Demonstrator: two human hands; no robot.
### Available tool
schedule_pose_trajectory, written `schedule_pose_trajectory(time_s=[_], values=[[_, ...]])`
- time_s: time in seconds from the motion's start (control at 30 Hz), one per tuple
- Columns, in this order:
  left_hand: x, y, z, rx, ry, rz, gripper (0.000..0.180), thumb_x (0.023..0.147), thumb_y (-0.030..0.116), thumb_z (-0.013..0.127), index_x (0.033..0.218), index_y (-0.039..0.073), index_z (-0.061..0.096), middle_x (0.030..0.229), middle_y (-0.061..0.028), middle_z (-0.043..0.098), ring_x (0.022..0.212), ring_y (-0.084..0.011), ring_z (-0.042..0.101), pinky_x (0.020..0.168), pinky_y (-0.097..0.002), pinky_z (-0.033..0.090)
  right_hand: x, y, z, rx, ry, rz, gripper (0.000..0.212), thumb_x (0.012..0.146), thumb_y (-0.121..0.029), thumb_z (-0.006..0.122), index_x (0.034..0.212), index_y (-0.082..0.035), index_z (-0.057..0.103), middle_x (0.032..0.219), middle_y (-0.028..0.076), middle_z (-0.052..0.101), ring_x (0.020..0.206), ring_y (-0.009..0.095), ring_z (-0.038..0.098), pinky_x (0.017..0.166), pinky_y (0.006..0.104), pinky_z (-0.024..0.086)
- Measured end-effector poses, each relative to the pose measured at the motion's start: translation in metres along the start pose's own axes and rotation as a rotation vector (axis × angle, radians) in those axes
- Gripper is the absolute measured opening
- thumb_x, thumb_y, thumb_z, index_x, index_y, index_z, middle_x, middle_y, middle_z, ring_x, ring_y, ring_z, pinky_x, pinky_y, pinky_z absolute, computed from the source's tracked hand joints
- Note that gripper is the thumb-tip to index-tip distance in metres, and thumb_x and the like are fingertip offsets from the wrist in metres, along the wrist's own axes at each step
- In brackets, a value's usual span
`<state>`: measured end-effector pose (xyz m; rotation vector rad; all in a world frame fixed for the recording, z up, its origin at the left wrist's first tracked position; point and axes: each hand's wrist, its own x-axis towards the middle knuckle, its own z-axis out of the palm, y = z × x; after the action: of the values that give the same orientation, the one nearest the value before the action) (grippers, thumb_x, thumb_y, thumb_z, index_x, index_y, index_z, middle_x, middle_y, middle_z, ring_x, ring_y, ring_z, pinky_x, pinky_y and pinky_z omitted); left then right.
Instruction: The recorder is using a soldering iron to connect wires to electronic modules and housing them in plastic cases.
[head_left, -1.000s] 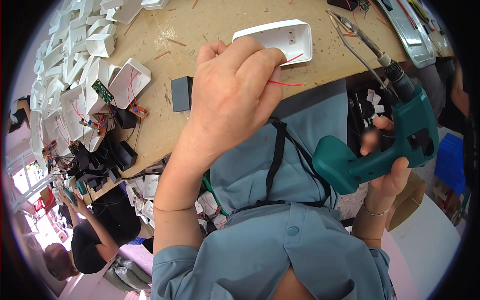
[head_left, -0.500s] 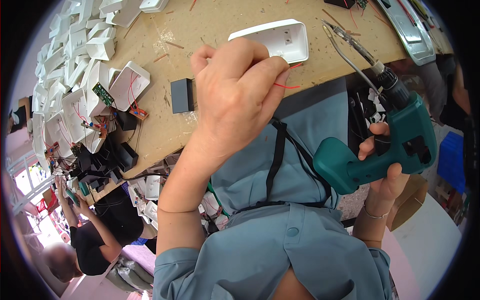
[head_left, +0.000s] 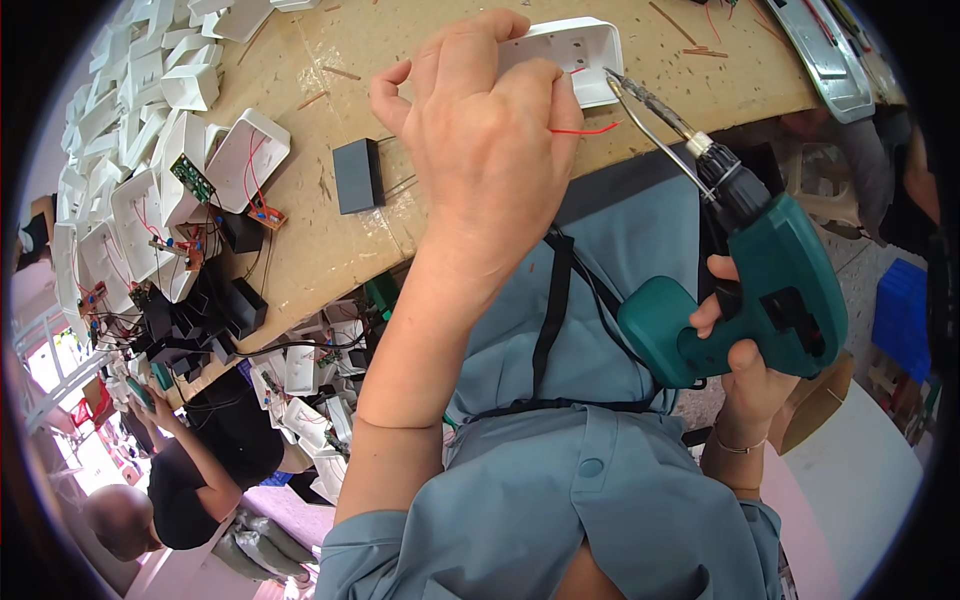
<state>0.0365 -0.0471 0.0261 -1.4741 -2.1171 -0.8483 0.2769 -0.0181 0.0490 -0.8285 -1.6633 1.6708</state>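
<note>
My left hand (head_left: 490,130) reaches over the near-left side of a white plastic box (head_left: 614,50), its fingers curled. A thin red wire (head_left: 590,131) sticks out to the right from its pinched fingers. A second short red end shows inside the box; the fingertips are mostly hidden behind the hand. My right hand (head_left: 752,385) is wrapped round the handle of a dark green soldering gun (head_left: 805,280). The gun's metal tip and thin curved feed tube point up-left and meet close to the box's right end, above the wire's free end.
A small black box (head_left: 358,177) lies left of my left hand. Piled white boxes (head_left: 140,120), circuit boards (head_left: 192,178) and black cases (head_left: 245,308) crowd the table's left. A metal tray (head_left: 835,70) sits at the far right. Another person (head_left: 190,470) works at lower left.
My left hand has moved up to the white box with the red wire. The soldering gun has shifted left, bringing its tip to the box's right end. The whole view has shifted slightly.
</note>
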Motion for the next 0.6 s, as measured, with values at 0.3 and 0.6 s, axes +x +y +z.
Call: schedule_pose_trajectory(time_s=[0.3, 0.6], values=[[0.008, -0.016, 0.054, -0.366, 0.783, 0.33, 0.011, 0.063, 0.008, 0.064, 0.073, 0.007, 0.06, 0.095, -0.0089, 0.055, 0.084, -0.0261, 0.052, 0.075, -0.0411, 0.032, 0.001, 0.002, 0.008, -0.029, 0.031, -0.002, 0.068, 0.077, -0.032, 0.068, 0.122, 0.009, 0.039, 0.106, 0.025, 0.055, 0.071, 0.018, 0.059, 0.058, 0.0262, 0.048], [0.009, -0.016, 0.054, -0.294, 0.797, 0.346, 0.01, 0.063, 0.008, 0.063, 0.072, 0.006, 0.058, 0.096, -0.0103, 0.054, 0.087, -0.0273, 0.05, 0.076, -0.0398, 0.032, 0.005, 0.0, 0.015, -0.042, 0.027, 0.015, 0.063, 0.079, -0.028, 0.066, 0.123, 0.008, 0.039, 0.104, 0.023, 0.056, 0.071, 0.017, 0.059, 0.059, 0.0258, 0.048]])
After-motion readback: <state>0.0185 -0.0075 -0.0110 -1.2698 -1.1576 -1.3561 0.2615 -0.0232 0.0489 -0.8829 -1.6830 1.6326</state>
